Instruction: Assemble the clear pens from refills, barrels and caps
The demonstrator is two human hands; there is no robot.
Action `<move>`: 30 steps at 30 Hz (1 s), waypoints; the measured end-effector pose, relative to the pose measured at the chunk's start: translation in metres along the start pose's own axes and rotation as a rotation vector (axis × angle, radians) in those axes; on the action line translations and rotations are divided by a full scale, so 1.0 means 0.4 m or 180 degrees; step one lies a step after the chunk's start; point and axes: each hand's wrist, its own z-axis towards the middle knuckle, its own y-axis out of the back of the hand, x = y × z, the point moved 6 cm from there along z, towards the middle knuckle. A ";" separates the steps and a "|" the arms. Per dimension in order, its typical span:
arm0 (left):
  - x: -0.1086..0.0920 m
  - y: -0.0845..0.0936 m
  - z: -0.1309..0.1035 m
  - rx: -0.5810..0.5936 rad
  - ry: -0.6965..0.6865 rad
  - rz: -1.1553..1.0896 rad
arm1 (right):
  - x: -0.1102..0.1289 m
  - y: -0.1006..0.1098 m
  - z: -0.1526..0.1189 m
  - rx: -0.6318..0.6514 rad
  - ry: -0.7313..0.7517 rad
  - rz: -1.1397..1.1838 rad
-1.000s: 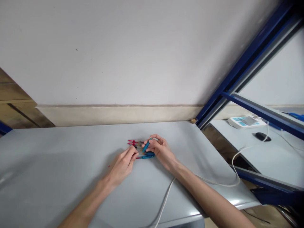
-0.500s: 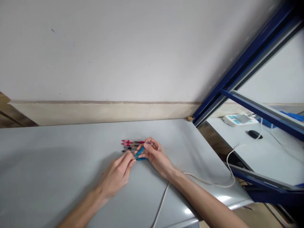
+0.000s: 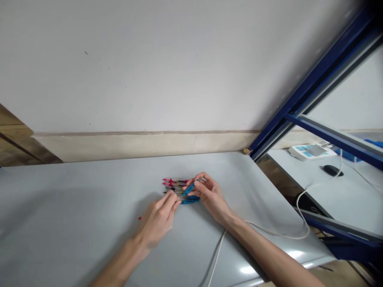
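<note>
My right hand (image 3: 211, 195) pinches a blue pen (image 3: 189, 189) between thumb and fingers, tilted above the table. Close to its lower end, my left hand (image 3: 161, 211) has thumb and forefinger pressed together; a tiny tip shows there, too small to name. Under the hands, a second blue pen (image 3: 190, 201) lies on the grey table (image 3: 89, 215). Behind them are red pens (image 3: 169, 181) and dark pens (image 3: 171, 189) in a row, partly covered by my right fingers. A small red piece (image 3: 139, 218) shows beside my left hand, its remainder hidden.
A white cable (image 3: 220, 249) runs under my right forearm and over the table's right side. Blue metal framing (image 3: 275, 125) rises at the right. Beyond it, a second table holds a white device (image 3: 311, 151) and a black mouse (image 3: 333, 170). A wall stands behind.
The view has shifted slightly left, so everything sits further right. The blue pen in my right hand has moved a little up and away from my left fingertips.
</note>
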 end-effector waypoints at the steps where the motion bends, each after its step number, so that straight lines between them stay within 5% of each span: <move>1: -0.002 0.002 0.001 -0.0014 -0.0009 0.0038 | 0.000 -0.001 -0.001 0.0001 -0.0017 -0.0016; 11: 0.014 -0.003 0.002 -0.0129 -0.0047 -0.0030 | -0.017 0.002 -0.006 0.0101 0.0029 -0.0179; 30: 0.009 0.035 0.018 -0.0403 -0.0146 -0.0033 | 0.049 0.036 0.005 0.0210 0.0637 -0.1831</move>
